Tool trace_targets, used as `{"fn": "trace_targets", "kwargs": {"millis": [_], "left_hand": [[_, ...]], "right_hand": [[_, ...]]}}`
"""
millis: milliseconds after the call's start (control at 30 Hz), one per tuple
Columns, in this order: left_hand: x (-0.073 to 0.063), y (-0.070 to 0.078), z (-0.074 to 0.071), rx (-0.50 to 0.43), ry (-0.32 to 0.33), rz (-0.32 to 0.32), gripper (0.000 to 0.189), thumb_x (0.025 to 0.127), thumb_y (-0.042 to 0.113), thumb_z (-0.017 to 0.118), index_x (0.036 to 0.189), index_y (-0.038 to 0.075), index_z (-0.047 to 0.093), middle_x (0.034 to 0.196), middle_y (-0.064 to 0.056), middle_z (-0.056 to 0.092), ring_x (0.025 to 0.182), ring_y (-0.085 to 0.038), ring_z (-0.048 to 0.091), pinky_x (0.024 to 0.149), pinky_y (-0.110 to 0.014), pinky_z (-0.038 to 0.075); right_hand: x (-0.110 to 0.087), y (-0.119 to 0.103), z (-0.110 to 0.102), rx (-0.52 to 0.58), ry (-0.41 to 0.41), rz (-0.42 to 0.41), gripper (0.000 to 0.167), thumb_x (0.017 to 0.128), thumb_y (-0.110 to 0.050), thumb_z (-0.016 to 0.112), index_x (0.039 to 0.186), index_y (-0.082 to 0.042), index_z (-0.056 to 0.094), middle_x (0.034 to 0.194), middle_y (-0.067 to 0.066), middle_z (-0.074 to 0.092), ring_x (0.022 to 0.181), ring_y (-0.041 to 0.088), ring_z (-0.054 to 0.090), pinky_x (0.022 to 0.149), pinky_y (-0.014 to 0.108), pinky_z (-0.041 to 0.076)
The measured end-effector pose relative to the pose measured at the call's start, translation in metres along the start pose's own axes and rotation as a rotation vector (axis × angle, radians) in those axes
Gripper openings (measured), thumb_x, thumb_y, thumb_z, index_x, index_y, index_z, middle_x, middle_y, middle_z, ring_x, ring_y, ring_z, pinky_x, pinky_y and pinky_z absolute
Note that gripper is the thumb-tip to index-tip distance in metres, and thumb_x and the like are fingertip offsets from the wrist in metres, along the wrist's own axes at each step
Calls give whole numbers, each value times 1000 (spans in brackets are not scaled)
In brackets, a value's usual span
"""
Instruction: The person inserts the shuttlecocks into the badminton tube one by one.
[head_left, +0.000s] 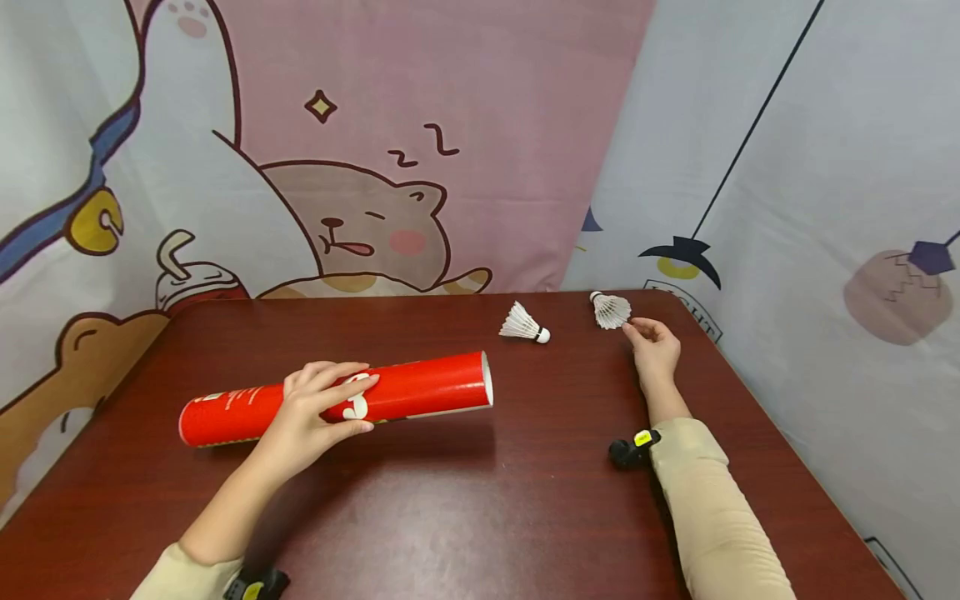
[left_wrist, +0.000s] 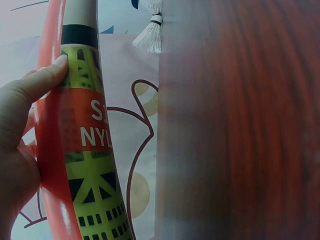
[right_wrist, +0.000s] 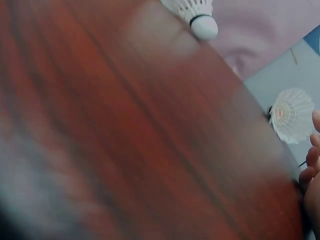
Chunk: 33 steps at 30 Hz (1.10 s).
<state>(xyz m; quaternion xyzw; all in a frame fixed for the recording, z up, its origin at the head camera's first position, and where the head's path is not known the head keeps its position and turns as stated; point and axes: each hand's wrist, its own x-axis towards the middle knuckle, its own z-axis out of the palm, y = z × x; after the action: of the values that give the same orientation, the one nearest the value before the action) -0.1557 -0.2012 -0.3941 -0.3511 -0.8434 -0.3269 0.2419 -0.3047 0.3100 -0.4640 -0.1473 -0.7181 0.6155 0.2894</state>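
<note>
My left hand (head_left: 307, 408) grips a long red shuttlecock tube (head_left: 427, 387) around its middle, thumb on the near side and fingers over the top. The tube tilts, its right end raised above its shadow and showing a pale round rim. In the left wrist view, a yellow-green printed band with white letters runs along the tube (left_wrist: 92, 175). At the far right, my right hand (head_left: 656, 350) pinches the feather edge of a white shuttlecock (head_left: 612, 311) between thumb and fingertips. The right wrist view shows that shuttlecock (right_wrist: 292, 116) with its skirt toward the fingers.
A second white shuttlecock (head_left: 523, 325) lies on the dark red-brown table (head_left: 450, 517), cork pointing right. Behind the table's back edge hangs a printed cloth (head_left: 517, 125) with cartoon animals, and it continues along the right side. Black wrist cameras (head_left: 630, 451) sit at both cuffs.
</note>
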Motion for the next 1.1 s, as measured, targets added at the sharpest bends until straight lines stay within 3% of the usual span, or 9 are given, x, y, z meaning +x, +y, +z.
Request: {"fn": "trace_targets", "kwargs": {"millis": [133,333,400,500,567,800,1000,1100], "left_hand": [[0,0,-1,0,-3,-5,68,61,19,91,125,19,66,126,-7,59,114,-22,44,89,-50,22],[0,-2,1,4,-7,-5,58,74,45,77,125,19,66,127,-6,58,114,-22,44,88,-50,23],[0,-2,1,7,-10,-8,59,72,41,80,125,20,66,127,-5,58,114,-21,44,89,-50,23],[0,-1,1,8,-9,-11,65,64,24,90,125,20,67,127,-5,58,114,-22,44,89,-50,23],[0,-1,0,8,-9,-12,68,61,18,91,125,20,67,127,-5,58,114,-22,44,89,-50,23],[-2,-1,0,0,-15,-18,59,78,56,66,125,20,66,127,-5,58,114,-21,43,89,-50,23],[-1,-2,0,0,-17,-16,59,77,53,68,126,21,66,127,-5,58,114,-21,43,89,-49,23],[-1,-1,0,-3,-20,-17,58,72,39,81,125,21,66,127,-6,58,115,-21,43,89,-50,23]], "right_hand": [[8,1,0,-29,-14,32,31,84,-12,75,111,0,66,84,-9,60,67,3,52,56,15,42],[17,-2,0,-69,-58,94,38,86,-12,73,120,-1,62,94,-4,60,73,3,54,60,14,43],[19,-3,1,-83,-66,112,39,87,-12,72,123,-2,61,99,-1,61,74,3,53,61,13,44],[21,-4,2,-93,-83,144,41,87,-12,71,125,-2,59,103,3,60,74,2,54,62,14,44],[24,-6,3,-82,-100,177,43,87,-13,71,127,-1,58,101,1,60,74,3,54,61,15,44],[34,-5,4,-103,-137,294,39,87,-17,72,122,-5,60,76,-13,59,63,8,55,49,19,41],[37,-10,8,-142,-95,350,32,86,-20,73,115,-7,67,70,-6,59,56,8,55,45,21,41],[37,-13,10,-170,-76,376,28,86,-21,73,111,-9,70,75,-1,60,57,10,54,45,23,41]]}}
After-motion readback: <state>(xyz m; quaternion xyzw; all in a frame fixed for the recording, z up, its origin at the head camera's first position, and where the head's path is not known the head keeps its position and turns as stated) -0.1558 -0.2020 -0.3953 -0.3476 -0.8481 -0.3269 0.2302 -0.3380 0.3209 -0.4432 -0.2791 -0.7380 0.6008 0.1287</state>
